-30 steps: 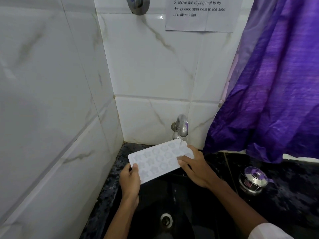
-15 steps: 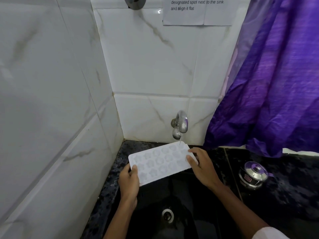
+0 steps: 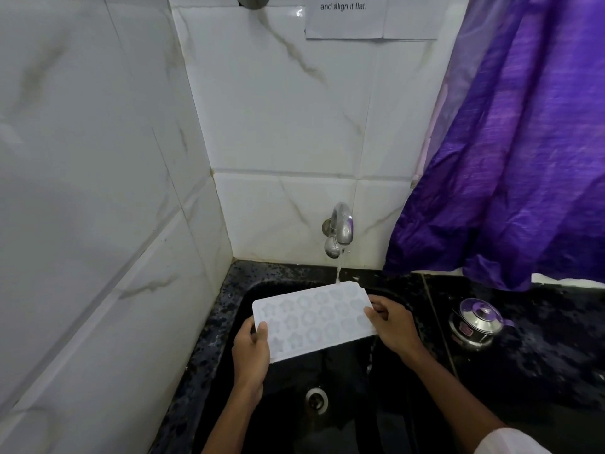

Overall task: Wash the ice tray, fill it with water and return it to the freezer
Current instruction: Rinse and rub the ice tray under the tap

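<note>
White ice tray [image 3: 314, 317] held flat over the black sink [image 3: 386, 404], cups facing up, right under the tap [image 3: 340, 229]. Thin stream of water [image 3: 338, 271] landing on the far edge of the tray, near its right corner.

Left hand [image 3: 250, 352] at the near left corner, thumb on top, fingers [image 3: 252, 326] curled round the edge and closed on the tray. Right hand [image 3: 394, 324] at the right short edge, thumb on top too, closed on the tray the same way.

Looks thin and light, maybe soft and bendy like rubber, though hard to be sure. Wet now, so likely slippery. Little star and flower cups, all shallow, so easy to spill once full. Best held at both short ends, kept level, with thumbs off the cups. Heavier with water in it, and maybe saggy in the middle, so a palm under the middle could help.

Small steel pot [image 3: 476, 324] on the bench [image 3: 540, 348] to the right, well apart from the tray.
</note>
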`<state>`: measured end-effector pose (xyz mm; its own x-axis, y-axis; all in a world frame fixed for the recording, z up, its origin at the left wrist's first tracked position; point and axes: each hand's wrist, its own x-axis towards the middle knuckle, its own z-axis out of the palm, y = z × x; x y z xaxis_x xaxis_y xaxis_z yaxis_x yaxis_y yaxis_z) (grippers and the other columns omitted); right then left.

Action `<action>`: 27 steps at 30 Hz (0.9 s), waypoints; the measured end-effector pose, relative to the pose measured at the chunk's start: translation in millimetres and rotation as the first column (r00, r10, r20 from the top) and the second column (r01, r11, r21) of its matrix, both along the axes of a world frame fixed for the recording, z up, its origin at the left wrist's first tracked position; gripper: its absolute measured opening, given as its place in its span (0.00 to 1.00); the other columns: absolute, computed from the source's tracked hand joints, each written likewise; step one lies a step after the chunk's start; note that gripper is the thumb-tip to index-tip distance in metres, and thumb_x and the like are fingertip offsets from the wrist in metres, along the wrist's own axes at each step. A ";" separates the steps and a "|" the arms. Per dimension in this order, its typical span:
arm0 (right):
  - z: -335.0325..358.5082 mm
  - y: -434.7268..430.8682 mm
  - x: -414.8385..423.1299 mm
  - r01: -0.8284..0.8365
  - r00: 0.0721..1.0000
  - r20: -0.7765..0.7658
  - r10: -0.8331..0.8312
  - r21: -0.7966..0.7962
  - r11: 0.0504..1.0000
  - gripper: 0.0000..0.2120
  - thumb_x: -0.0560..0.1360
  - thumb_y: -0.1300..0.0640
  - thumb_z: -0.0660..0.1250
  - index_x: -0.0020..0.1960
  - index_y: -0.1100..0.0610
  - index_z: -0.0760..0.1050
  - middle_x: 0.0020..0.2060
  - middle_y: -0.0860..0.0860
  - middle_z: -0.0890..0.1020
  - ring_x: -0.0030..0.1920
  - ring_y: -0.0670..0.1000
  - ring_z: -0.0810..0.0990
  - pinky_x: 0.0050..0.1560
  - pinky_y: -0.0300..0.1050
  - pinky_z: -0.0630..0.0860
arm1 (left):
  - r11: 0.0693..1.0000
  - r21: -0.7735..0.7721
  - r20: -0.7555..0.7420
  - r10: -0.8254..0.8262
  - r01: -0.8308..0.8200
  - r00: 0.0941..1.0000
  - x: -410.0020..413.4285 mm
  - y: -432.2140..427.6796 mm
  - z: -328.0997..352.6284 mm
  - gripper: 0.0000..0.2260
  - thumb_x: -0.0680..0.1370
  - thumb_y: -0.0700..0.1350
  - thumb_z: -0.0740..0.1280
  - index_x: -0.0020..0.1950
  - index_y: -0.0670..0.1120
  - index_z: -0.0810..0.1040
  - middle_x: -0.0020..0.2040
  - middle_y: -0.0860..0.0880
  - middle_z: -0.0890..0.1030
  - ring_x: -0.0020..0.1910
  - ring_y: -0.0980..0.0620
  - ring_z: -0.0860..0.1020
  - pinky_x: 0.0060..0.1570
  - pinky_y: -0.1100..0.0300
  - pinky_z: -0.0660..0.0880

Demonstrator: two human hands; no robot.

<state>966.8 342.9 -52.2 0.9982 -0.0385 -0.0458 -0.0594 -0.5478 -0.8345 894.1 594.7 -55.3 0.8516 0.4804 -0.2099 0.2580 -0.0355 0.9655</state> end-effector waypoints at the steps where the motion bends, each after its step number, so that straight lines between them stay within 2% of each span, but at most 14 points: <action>1: 0.6 0.2 -0.5 0.003 1.000 0.001 -0.003 0.015 1.000 0.13 0.78 0.60 0.66 0.61 0.54 0.79 0.49 0.44 0.82 0.46 0.38 0.78 0.42 0.27 0.71 | 1.000 0.011 0.001 -0.006 0.006 1.000 0.0 0.7 -0.7 0.09 0.84 0.45 0.60 0.56 0.51 0.79 0.51 0.50 0.84 0.49 0.50 0.83 0.53 0.45 0.81; 4: -3.4 1.6 -1.2 0.039 0.999 -0.016 -0.038 0.060 0.997 0.11 0.77 0.61 0.67 0.58 0.54 0.78 0.47 0.45 0.82 0.45 0.40 0.80 0.40 0.29 0.73 | 0.998 0.059 0.001 -0.021 0.021 1.000 -0.9 3.9 -2.2 0.08 0.83 0.46 0.60 0.56 0.53 0.78 0.51 0.51 0.84 0.49 0.50 0.83 0.53 0.45 0.80; 8: -14.0 1.6 -4.1 0.087 0.996 -0.041 -0.084 0.097 0.991 0.10 0.76 0.62 0.69 0.56 0.56 0.77 0.47 0.50 0.82 0.48 0.47 0.81 0.46 0.37 0.78 | 0.984 0.176 0.033 -0.019 0.013 0.999 -3.3 8.4 -2.7 0.05 0.82 0.43 0.63 0.51 0.51 0.78 0.45 0.53 0.83 0.45 0.50 0.83 0.46 0.48 0.80; 11: -15.8 1.3 -7.0 0.082 0.997 -0.012 -0.081 0.082 0.993 0.08 0.74 0.64 0.71 0.52 0.57 0.76 0.45 0.50 0.82 0.47 0.50 0.81 0.44 0.36 0.77 | 0.967 0.255 0.047 -0.033 0.020 0.998 -5.3 11.5 -4.4 0.05 0.82 0.42 0.64 0.51 0.50 0.78 0.45 0.55 0.82 0.47 0.51 0.82 0.44 0.54 0.78; 13: -15.9 0.2 -7.0 0.069 0.998 0.000 -0.069 0.060 0.996 0.08 0.73 0.64 0.72 0.50 0.57 0.76 0.44 0.51 0.82 0.46 0.50 0.81 0.44 0.35 0.76 | 0.957 0.288 0.065 -0.044 0.023 0.997 -6.0 13.0 -6.7 0.05 0.82 0.41 0.64 0.51 0.50 0.78 0.46 0.56 0.81 0.48 0.52 0.81 0.45 0.55 0.77; 16: -13.1 -1.7 -5.7 0.045 0.998 0.046 -0.046 0.012 0.999 0.09 0.71 0.64 0.74 0.47 0.58 0.76 0.42 0.51 0.83 0.45 0.49 0.82 0.47 0.39 0.79 | 0.945 0.327 0.115 -0.051 0.010 0.992 -5.4 14.4 -11.1 0.06 0.81 0.40 0.64 0.53 0.48 0.79 0.45 0.58 0.80 0.49 0.51 0.81 0.46 0.55 0.77; 18: -5.8 -2.1 -7.3 0.029 0.995 0.095 -0.028 -0.010 1.000 0.09 0.70 0.64 0.75 0.46 0.58 0.76 0.39 0.50 0.83 0.42 0.45 0.81 0.46 0.33 0.78 | 0.941 0.339 0.163 -0.047 -0.011 0.985 -6.0 12.3 -7.3 0.06 0.82 0.40 0.64 0.55 0.47 0.79 0.45 0.59 0.80 0.49 0.52 0.81 0.46 0.61 0.75; 20: 4.9 -3.2 -9.8 -0.004 0.983 0.182 0.008 -0.025 1.000 0.09 0.69 0.67 0.75 0.43 0.58 0.76 0.36 0.48 0.82 0.38 0.43 0.80 0.40 0.28 0.74 | 0.930 0.362 0.256 -0.029 -0.068 0.966 -8.5 9.3 -1.3 0.07 0.82 0.40 0.64 0.56 0.45 0.80 0.48 0.56 0.83 0.51 0.51 0.82 0.47 0.68 0.75; 21: 9.6 -4.3 -11.5 -0.020 0.967 0.253 0.028 -0.032 0.999 0.09 0.70 0.68 0.74 0.42 0.58 0.75 0.36 0.48 0.82 0.37 0.44 0.80 0.38 0.29 0.74 | 0.922 0.372 0.309 -0.015 -0.107 0.951 -11.0 7.6 1.3 0.09 0.82 0.40 0.64 0.59 0.45 0.81 0.51 0.52 0.84 0.52 0.49 0.82 0.50 0.66 0.76; 22: 14.3 -5.6 -13.9 -0.028 0.941 0.335 0.040 -0.039 0.999 0.10 0.70 0.69 0.73 0.41 0.58 0.75 0.36 0.48 0.82 0.38 0.45 0.80 0.37 0.32 0.75 | 0.917 0.371 0.351 0.005 -0.144 0.936 -13.1 6.0 3.3 0.11 0.82 0.39 0.64 0.63 0.45 0.80 0.53 0.49 0.85 0.52 0.45 0.82 0.54 0.58 0.77; 24: 19.0 -8.3 -18.2 -0.011 0.873 0.487 0.026 -0.033 0.999 0.10 0.72 0.72 0.70 0.42 0.58 0.76 0.38 0.48 0.82 0.39 0.45 0.80 0.39 0.38 0.77 | 0.917 0.358 0.387 0.024 -0.175 0.922 -14.9 4.0 5.3 0.14 0.81 0.38 0.64 0.66 0.47 0.79 0.55 0.47 0.85 0.51 0.39 0.81 0.54 0.42 0.77; 25: 18.1 -9.6 -19.7 0.002 0.847 0.532 0.015 -0.031 1.000 0.10 0.72 0.72 0.68 0.42 0.58 0.77 0.38 0.48 0.82 0.39 0.45 0.80 0.39 0.39 0.77 | 0.920 0.357 0.392 0.010 -0.163 0.920 -14.5 3.9 4.5 0.14 0.81 0.38 0.64 0.65 0.48 0.79 0.55 0.48 0.85 0.51 0.39 0.81 0.53 0.42 0.78; 26: 15.7 -10.9 -21.3 0.011 0.840 0.542 0.013 -0.040 0.999 0.10 0.72 0.73 0.67 0.42 0.58 0.76 0.38 0.48 0.81 0.39 0.45 0.80 0.39 0.40 0.76 | 0.921 0.364 0.389 -0.017 -0.137 0.921 -13.9 4.3 3.5 0.13 0.81 0.37 0.64 0.63 0.50 0.80 0.54 0.52 0.85 0.51 0.43 0.82 0.54 0.48 0.79; 27: 12.2 -11.7 -23.1 0.011 0.858 0.513 0.018 -0.054 0.998 0.11 0.72 0.72 0.68 0.41 0.57 0.76 0.36 0.49 0.81 0.37 0.46 0.79 0.38 0.41 0.76 | 0.918 0.381 0.378 -0.048 -0.108 0.924 -13.7 5.4 1.9 0.12 0.81 0.37 0.65 0.60 0.51 0.81 0.52 0.56 0.84 0.51 0.49 0.83 0.54 0.58 0.79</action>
